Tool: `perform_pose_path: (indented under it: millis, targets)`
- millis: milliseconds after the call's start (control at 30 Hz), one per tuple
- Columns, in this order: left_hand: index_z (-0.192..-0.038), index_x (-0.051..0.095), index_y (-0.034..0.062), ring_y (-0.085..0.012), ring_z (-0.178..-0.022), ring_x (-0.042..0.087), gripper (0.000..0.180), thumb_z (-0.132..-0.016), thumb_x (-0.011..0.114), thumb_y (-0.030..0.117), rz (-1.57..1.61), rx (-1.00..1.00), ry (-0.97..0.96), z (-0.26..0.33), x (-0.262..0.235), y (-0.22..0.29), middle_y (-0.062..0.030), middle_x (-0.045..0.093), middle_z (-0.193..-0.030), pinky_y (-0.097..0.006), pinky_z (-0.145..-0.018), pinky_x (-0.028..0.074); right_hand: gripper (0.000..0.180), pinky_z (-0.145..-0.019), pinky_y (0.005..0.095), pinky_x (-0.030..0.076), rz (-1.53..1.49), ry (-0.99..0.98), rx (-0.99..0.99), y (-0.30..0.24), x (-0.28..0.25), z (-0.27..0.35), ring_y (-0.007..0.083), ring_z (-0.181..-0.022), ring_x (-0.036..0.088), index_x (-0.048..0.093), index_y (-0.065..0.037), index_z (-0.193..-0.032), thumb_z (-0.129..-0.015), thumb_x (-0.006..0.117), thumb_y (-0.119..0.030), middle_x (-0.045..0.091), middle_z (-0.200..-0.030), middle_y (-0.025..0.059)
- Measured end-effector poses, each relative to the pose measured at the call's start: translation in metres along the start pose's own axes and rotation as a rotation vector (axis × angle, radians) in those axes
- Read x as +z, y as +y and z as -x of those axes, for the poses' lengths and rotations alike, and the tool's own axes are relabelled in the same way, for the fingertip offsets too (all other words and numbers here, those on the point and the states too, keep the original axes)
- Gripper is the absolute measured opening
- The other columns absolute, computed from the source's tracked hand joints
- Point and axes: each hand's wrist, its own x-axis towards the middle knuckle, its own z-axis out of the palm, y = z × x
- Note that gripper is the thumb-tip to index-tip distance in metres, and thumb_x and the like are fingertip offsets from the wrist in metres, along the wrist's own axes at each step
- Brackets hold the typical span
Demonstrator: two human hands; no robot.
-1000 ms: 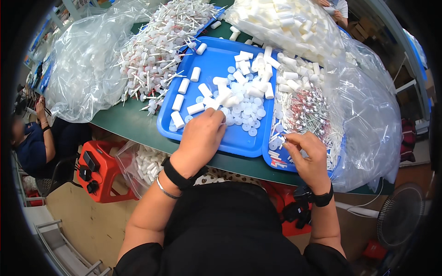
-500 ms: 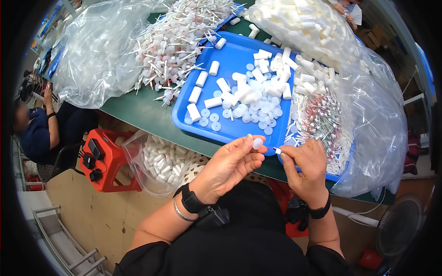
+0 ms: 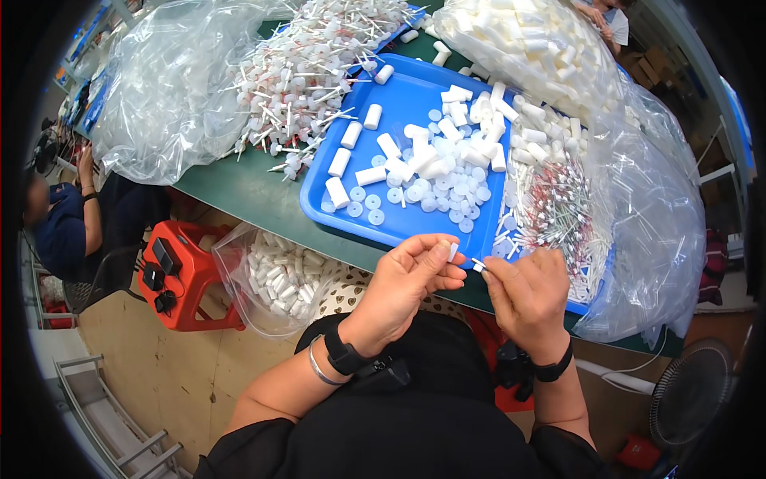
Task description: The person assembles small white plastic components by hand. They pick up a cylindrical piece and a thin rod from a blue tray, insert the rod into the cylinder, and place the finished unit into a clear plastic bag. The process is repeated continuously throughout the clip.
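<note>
Just over the near edge of the blue tray (image 3: 371,152), my left hand (image 3: 395,291) pinches a small translucent white disc (image 3: 453,251) between thumb and fingertips, its edge toward me. Close to its right, the fingertips of my right hand (image 3: 531,291) are closed on a small white connector (image 3: 479,265). Any wire behind the connector is hidden by my fingers. The disc and connector appear slightly apart. In the tray lie loose white cylinders (image 3: 388,145) and a spread of translucent discs (image 3: 439,191).
Red-and-white wire leads (image 3: 562,199) lie right of the tray, below a bag of white cylinders (image 3: 519,48). Wired disc pieces (image 3: 295,80) are heaped back left, beside a clear plastic bag (image 3: 167,96). A red stool (image 3: 187,279) and fan (image 3: 690,391) stand below. Other people sit nearby.
The disc in my left hand has turned from facing me to edge-on. My right hand has shifted slightly, and the connector's angle has changed. Both hands keep their pinch.
</note>
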Motion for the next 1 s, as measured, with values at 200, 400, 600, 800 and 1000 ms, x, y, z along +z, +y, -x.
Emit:
perform_pose_path:
  millis: [200, 400, 600, 800, 1000]
  targets:
    - [-0.125, 0.061, -0.0006, -0.0138, -0.088, 0.068, 0.031, -0.103, 0.06, 0.021, 0.027, -0.054, -0.014, -0.002, 0.004, -0.016, -0.0078, 0.068, -0.102, -0.028, -0.081, 0.059, 0.012, -0.063, 0.0381, 0.037, -0.108, -0.024, 0.05, -0.001, 0.008, 0.003, 0.0248, -0.062, 0.049, 0.07, -0.005, -0.094, -0.083, 0.074, -0.006, 0.054, -0.067, 0.0047]
    - [-0.127, 0.061, -0.0017, -0.0112, -0.079, 0.062, 0.033, -0.103, 0.06, 0.022, 0.035, -0.089, -0.049, -0.001, 0.005, -0.025, -0.0044, 0.065, -0.094, -0.027, -0.075, 0.055, 0.015, -0.057, 0.0259, 0.043, -1.092, -0.228, 0.915, -0.01, 0.013, 0.015, 0.0101, -0.061, 0.055, 0.068, 0.001, -0.095, -0.101, 0.062, -0.012, 0.061, -0.069, 0.0029]
    - [-0.126, 0.061, -0.0024, -0.0103, -0.076, 0.06, 0.035, -0.105, 0.058, 0.025, 0.012, -0.067, -0.051, 0.001, 0.005, -0.024, -0.002, 0.062, -0.089, -0.027, -0.074, 0.053, 0.021, -0.065, 0.025, 0.05, -0.949, -0.25, 0.804, -0.017, 0.006, 0.009, 0.008, -0.069, 0.06, 0.068, 0.004, -0.097, -0.104, 0.057, -0.014, 0.065, -0.073, 0.0048]
    - [-0.117, 0.061, 0.0014, -0.016, -0.091, 0.069, 0.03, -0.106, 0.055, 0.029, -0.048, 0.084, 0.035, -0.001, 0.006, -0.011, -0.0089, 0.067, -0.103, -0.03, -0.082, 0.058, 0.01, -0.07, 0.0375, 0.052, -0.2, -0.099, 0.298, 0.043, 0.002, 0.001, 0.0287, -0.08, 0.065, 0.07, -0.002, -0.097, -0.089, 0.066, -0.006, 0.068, -0.087, 0.0114]
    - [-0.122, 0.06, -0.0001, -0.0204, -0.1, 0.071, 0.036, -0.105, 0.055, 0.031, -0.004, -0.004, -0.015, 0.001, 0.006, -0.006, -0.0157, 0.069, -0.112, -0.032, -0.088, 0.058, 0.006, -0.076, 0.0371, 0.052, 0.202, -0.385, -0.047, 0.066, 0.019, -0.004, 0.0281, -0.085, 0.061, 0.065, -0.002, -0.08, -0.076, 0.061, -0.005, 0.06, -0.084, 0.0105]
